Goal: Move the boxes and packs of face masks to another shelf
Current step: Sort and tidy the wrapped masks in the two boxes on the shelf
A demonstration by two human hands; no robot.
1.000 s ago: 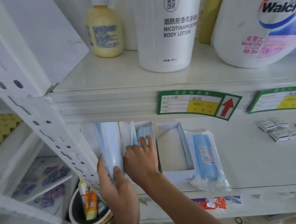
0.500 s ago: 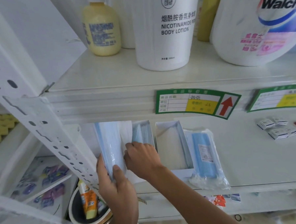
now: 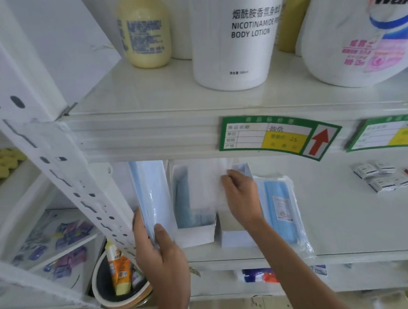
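The left hand grips the lower end of a long blue pack of face masks, thumb on its front and fingers curled behind, holding it upright at the shelf's front edge. A second ago the right hand was pressed against that same pack; it has now shifted away to the right and pinches a thin clear-white mask packet, lifting it above the open white box just beside the left hand. A second white box sits under the right wrist, and to the right of that hand a bagged stack of blue masks lies flat on the middle shelf. So the gathering seems underway, but nothing has left this shelf yet. Above stand a body lotion bottle and a yellow bottle.
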